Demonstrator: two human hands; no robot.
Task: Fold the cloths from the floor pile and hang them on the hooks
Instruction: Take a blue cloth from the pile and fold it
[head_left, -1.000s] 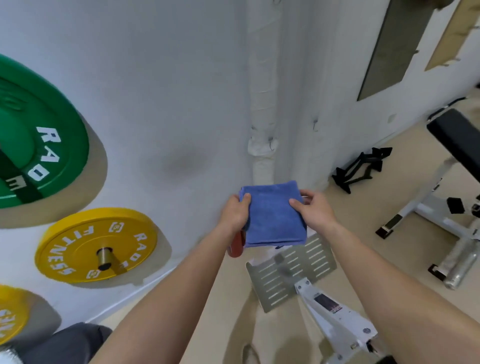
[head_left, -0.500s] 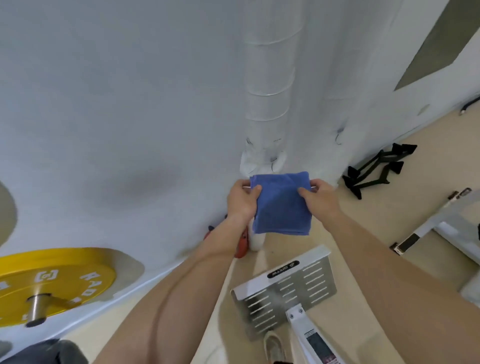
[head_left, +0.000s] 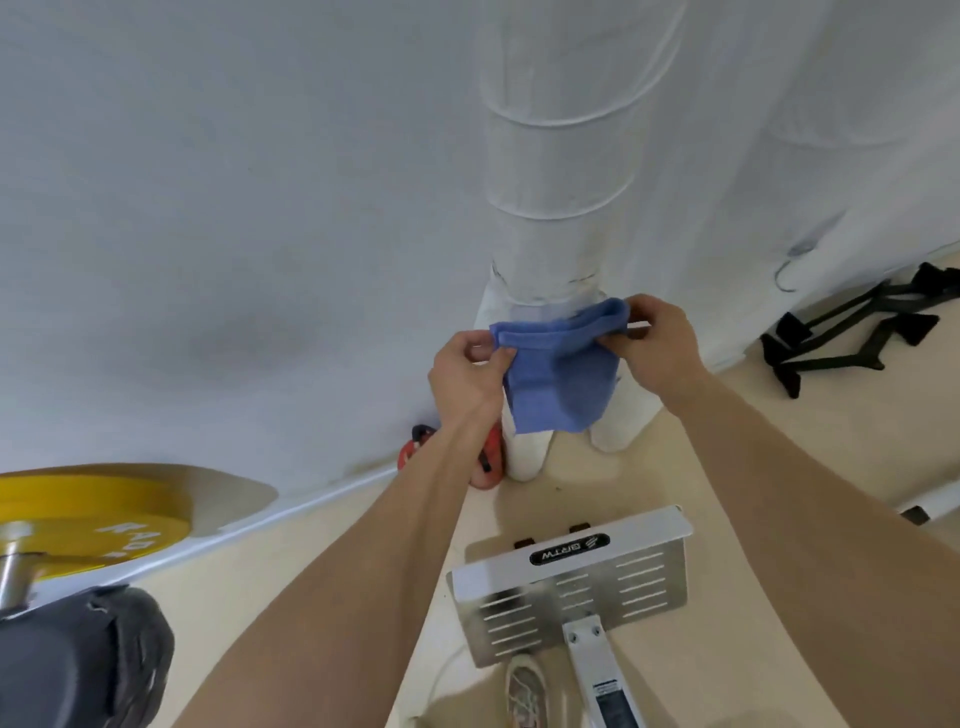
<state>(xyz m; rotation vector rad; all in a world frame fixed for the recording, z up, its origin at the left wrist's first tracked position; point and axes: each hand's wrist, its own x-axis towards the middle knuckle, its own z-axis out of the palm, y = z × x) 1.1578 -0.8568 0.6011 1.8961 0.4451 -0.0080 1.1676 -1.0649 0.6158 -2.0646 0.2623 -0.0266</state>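
Observation:
A folded blue cloth (head_left: 558, 379) hangs in front of the white wrapped pipe (head_left: 550, 156), held up by both hands at its top fold. My left hand (head_left: 467, 374) pinches the top left corner. At the top right corner my right hand (head_left: 657, 345) grips the fold, close to a thin dark bar that pokes out beside the fingers. A metal wall hook (head_left: 784, 275) hangs empty on the white wall to the right, well apart from the cloth. The floor pile is out of view.
A white machine footplate (head_left: 571, 587) stands on the beige floor below my arms. A yellow weight plate (head_left: 93, 514) sits on a peg at the left, and a dark bag (head_left: 78, 660) lies beneath it. Black handles (head_left: 852, 338) lie at the right wall; something red (head_left: 485, 462) sits by the pipe's base.
The view tilted down and closer to the wall. Both hands lifted the blue cloth toward the pipe, and its top edge now bunches into a roll between the fingers.

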